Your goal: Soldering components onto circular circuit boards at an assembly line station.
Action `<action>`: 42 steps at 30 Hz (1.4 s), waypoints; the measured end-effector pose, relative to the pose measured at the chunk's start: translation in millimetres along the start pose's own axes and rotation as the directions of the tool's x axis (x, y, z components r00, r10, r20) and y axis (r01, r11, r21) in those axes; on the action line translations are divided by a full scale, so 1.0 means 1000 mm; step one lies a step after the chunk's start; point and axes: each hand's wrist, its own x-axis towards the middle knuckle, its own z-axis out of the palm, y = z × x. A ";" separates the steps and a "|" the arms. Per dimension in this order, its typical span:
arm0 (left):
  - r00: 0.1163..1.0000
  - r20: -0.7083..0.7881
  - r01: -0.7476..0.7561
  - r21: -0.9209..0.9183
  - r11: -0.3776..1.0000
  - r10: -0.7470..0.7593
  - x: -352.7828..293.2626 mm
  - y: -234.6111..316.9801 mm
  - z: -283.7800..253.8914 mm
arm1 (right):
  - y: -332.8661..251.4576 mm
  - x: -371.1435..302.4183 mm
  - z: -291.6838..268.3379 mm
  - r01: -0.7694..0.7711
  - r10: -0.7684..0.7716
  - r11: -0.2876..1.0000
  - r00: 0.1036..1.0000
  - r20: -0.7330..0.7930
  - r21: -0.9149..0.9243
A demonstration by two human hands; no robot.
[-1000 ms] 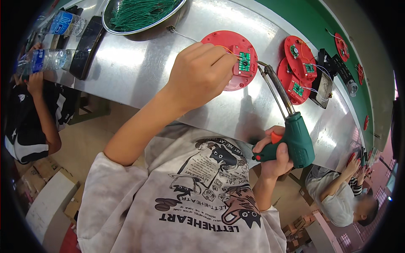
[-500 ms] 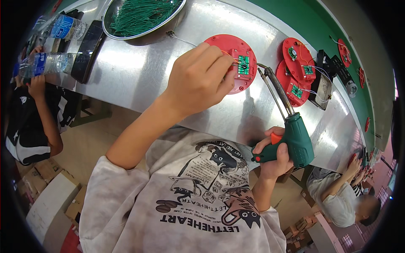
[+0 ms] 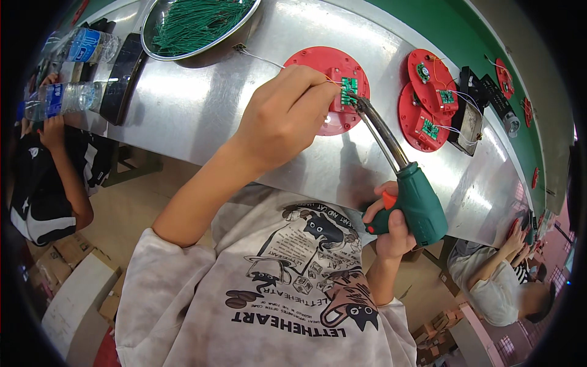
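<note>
Pinching thin wires [image 3: 332,81] beside a small green circuit board [image 3: 348,85], the left hand [image 3: 290,113] had thumb and forefinger drawn together, with the other fingers curled behind them; how firmly the wires were gripped could not be told. The board sat on a red disc [image 3: 324,59] that lay on the metal table [image 3: 202,110], partly hidden by that hand. The right hand [image 3: 394,229] was wrapped around the handle of a green soldering gun [image 3: 422,202], a finger at its orange trigger, and the hot end reached up to the board; whether it touched could not be told. The table's near edge ran below the left wrist and behind the gun's body. Bare metal stretched left of the working disc as far as a dark flat case [image 3: 124,79], and a narrower strip separated that disc from two overlapping red discs [image 3: 411,116] on the right, each bearing one green board. Beside those two stood one metal tray [image 3: 468,144]. Three more red parts [image 3: 504,76] lay along the green strip [image 3: 422,18] beyond the far edge. One bowl [image 3: 214,56] held many green wires [image 3: 199,24], uncountable, and two bottles [image 3: 92,46] lay near the case.
</note>
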 end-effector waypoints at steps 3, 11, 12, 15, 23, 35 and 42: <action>1.000 0.017 -0.021 0.043 0.999 0.020 0.000 -0.002 0.002 | 0.000 0.000 0.000 -0.011 0.011 1.000 1.000 0.000 -0.005; 0.998 0.057 -0.036 0.050 0.998 0.033 -0.003 -0.003 0.003 | 0.000 0.000 -0.001 -0.021 0.021 1.000 1.000 -0.016 -0.003; 0.998 0.057 -0.035 0.050 0.998 0.032 -0.004 -0.003 0.003 | -0.001 0.000 0.000 -0.023 0.023 1.000 1.000 -0.020 0.006; 0.998 0.061 -0.037 0.063 0.997 0.033 -0.006 -0.003 0.004 | 0.002 0.000 -0.001 -0.021 0.021 1.000 0.999 -0.032 0.008; 0.995 0.095 -0.023 0.084 0.996 0.015 -0.006 -0.001 0.002 | -0.004 0.002 -0.004 -0.050 0.051 0.999 0.998 -0.043 0.003; 0.994 0.105 -0.010 0.080 0.997 0.002 -0.007 -0.002 0.002 | -0.003 0.005 -0.025 0.073 -0.068 0.994 0.996 -0.062 0.083; 0.991 0.134 0.008 0.057 0.998 -0.016 -0.003 0.002 -0.001 | -0.001 0.002 -0.054 0.095 -0.082 0.993 0.981 -0.175 0.067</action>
